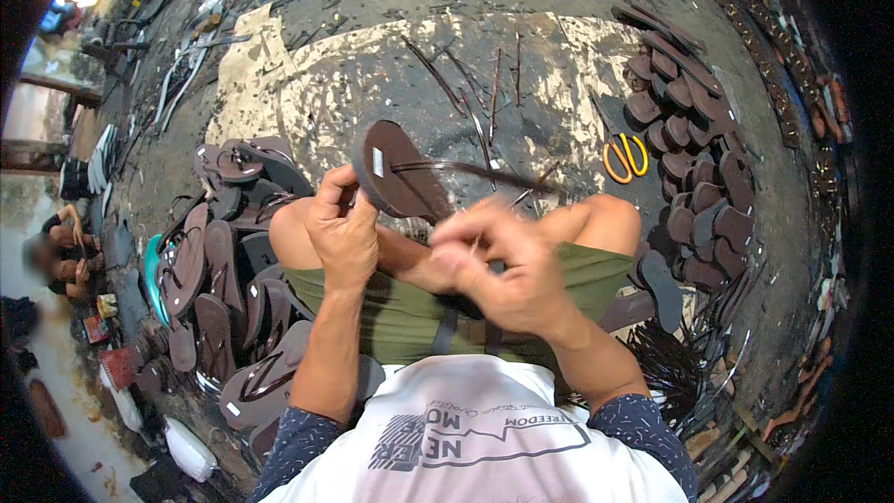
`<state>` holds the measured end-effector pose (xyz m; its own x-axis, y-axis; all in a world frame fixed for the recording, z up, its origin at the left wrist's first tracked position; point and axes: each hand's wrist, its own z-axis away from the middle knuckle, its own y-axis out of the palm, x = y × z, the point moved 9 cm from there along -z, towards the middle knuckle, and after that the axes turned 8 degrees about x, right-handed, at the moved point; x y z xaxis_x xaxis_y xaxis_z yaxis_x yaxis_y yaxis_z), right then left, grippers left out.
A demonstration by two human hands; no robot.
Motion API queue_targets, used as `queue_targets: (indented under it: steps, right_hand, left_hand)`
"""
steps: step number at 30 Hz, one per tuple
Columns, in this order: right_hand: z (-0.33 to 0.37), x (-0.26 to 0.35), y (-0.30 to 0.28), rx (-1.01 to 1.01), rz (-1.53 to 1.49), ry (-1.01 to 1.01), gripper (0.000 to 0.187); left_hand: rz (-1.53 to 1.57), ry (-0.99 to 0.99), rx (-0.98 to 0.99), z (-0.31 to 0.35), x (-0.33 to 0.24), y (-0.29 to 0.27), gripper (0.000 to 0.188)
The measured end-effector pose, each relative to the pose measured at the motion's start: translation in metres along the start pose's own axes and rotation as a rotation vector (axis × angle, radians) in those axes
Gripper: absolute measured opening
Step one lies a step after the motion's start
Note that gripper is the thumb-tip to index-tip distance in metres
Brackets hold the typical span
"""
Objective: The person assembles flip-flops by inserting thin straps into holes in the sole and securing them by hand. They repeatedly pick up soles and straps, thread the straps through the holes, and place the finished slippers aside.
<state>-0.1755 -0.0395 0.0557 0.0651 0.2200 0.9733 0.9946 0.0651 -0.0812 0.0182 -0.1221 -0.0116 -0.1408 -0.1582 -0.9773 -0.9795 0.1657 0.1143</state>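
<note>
Holding a brown sandal (414, 191) at centre frame;
left hand (345, 228) pinches its edge; blurred right hand (507, 265) nearby, hold unclear; yellow-handled scissors (628, 157) upper right.

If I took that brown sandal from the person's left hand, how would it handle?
The brown sandal would probably flex, given its flat, slab-like sole. It seems light, as the left hand grips it by an edge. Its narrow, glossy strap might be slippery.
</note>
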Motion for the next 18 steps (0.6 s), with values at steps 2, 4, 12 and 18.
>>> queue_targets:
  steps: [2, 4, 12, 18]
  right_hand:
    - [0.022, -0.072, 0.054, 0.297, -0.452, 0.359, 0.032]
    - [0.023, -0.119, 0.067, 0.039, -1.128, 0.526, 0.039]
    - [0.009, -0.175, 0.010, -0.405, -0.774, 0.483, 0.033]
    - [0.013, -0.158, 0.011, -0.342, -0.737, 0.411, 0.040]
  left_hand:
    - [0.210, -0.028, -0.030, 0.000, 0.009, 0.003, 0.020]
    - [0.389, -0.068, -0.090, 0.015, 0.020, 0.017, 0.022]
    - [-0.783, 0.292, 0.268, 0.002, -0.050, 0.062, 0.036]
    - [-0.665, 0.347, 0.287, 0.001, -0.041, 0.072, 0.026]
